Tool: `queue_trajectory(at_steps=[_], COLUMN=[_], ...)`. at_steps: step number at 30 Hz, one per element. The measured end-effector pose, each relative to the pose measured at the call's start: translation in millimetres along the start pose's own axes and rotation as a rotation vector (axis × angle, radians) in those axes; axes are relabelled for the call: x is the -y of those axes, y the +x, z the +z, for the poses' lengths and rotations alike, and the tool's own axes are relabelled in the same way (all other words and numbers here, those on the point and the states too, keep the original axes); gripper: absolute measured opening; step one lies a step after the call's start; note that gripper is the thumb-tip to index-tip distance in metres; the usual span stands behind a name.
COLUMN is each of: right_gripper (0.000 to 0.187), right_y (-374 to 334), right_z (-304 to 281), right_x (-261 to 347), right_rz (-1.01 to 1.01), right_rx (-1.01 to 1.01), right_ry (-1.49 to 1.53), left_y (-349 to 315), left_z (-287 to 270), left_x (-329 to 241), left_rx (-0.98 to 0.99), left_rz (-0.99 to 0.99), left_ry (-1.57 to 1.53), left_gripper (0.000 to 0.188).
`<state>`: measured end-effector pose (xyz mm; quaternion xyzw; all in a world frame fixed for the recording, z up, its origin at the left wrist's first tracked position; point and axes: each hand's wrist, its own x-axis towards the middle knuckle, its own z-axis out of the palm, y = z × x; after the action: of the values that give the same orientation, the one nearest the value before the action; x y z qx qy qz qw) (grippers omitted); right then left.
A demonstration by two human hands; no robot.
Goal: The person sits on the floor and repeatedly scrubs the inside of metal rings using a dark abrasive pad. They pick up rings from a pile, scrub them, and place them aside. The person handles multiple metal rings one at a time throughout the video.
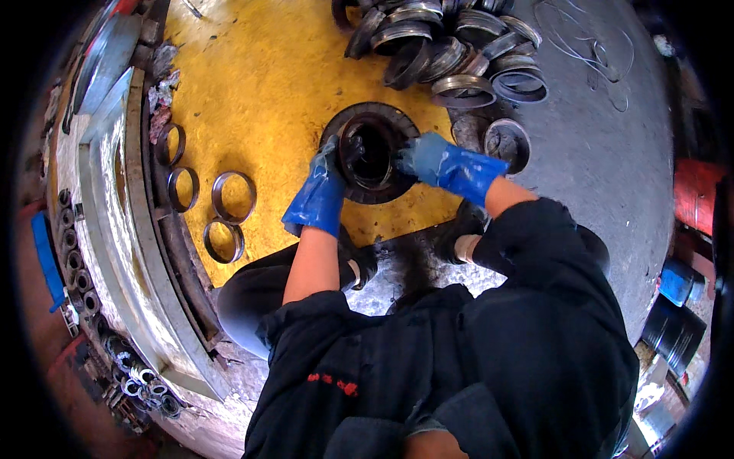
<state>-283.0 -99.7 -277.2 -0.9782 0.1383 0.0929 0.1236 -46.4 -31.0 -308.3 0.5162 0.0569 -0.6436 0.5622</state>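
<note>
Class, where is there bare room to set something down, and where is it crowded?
Free: the yellow floor between the four rings and the dark round part; the grey floor right of the single ring. Crowded: the ring pile at the top.

Stained yellow floor (267, 92); grey floor (612, 176) right; pale frame (136, 252) along left.

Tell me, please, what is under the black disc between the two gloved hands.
Yellow floor shows around the black disc. What lies directly beneath is covered by the disc, so I cannot tell.
</note>
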Motion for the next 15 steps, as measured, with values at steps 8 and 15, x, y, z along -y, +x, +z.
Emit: queue_trajectory(at_steps=[8, 15], right_gripper=[0.026, 0.032], right_y=[74, 44], right_z=[10, 64], right_x=[-6, 12], right_rz=[0.009, 0.174], right_rx=[-0.243, -0.687], right_ry=[0.067, 0.272], left_y=[-65, -87], left_z=[49, 83], left_x=[-38, -27], left_rx=[0.119, 0.024], left_rz=[0.224, 0.287], left_ry=[0.511, 0.555], left_gripper=[0.039, 0.036])
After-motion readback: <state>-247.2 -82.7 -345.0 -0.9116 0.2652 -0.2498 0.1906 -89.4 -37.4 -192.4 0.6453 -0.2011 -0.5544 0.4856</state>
